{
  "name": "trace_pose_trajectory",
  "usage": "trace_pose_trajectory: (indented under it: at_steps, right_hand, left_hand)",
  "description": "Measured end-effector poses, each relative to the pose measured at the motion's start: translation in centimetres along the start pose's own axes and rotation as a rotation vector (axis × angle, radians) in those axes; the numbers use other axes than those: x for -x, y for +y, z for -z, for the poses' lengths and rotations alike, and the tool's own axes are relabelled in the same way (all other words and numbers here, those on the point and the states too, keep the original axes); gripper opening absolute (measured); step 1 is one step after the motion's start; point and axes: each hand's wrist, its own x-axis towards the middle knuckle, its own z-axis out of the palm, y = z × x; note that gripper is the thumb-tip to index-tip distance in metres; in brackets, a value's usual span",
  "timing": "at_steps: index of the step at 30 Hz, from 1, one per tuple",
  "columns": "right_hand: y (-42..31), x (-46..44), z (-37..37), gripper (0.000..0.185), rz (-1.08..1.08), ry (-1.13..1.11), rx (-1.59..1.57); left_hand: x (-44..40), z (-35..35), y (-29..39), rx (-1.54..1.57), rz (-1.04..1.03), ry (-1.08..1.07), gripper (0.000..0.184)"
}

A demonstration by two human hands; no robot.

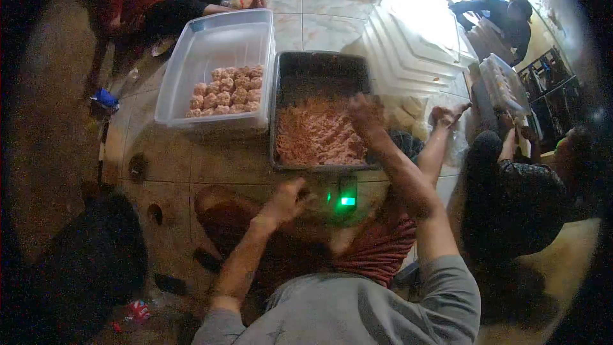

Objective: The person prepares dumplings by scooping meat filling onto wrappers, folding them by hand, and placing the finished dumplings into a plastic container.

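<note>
A dark rectangular tub [278, 115] in front of me holds a spread of pinkish minced mixture [316, 131]. My right hand [367, 116] is over the tub's right side, near the mixture; motion blurs its fingers, so whether it holds anything is unclear. In front of my body, below the tub, my left hand [290, 198] is raised with its fingers curled in; what may be inside is hidden. Just right of that hand a small device glows with a green display [347, 201]. Left of the tub, a translucent white bin [214, 38] contains rows of round balls [233, 92] of similar mixture.
White stacked bins or lids [408, 38] stand at the right back. A plastic bag [405, 115] lies beside the tub. Other people sit at right [530, 185], far right and upper left. A blue item [105, 98] and a red wrapper [137, 310] lie on the left.
</note>
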Motion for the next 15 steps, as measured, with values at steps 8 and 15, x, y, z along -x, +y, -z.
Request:
trace_pose_trajectory:
  at_steps: [8,15]
  right_hand:
    - [-3.7,1.0,-1.7,0.031,0.252,0.320,-0.222]
    - [-6.0,-1.1,2.6,0.051,-0.041,-0.560,-0.390]
  left_hand:
    - [-4.4,-7.6,-7.9,0.031,0.143,0.149,0.047]
    - [-3.9,-7.2,-8.6,0.242,0.109,0.134,0.046]
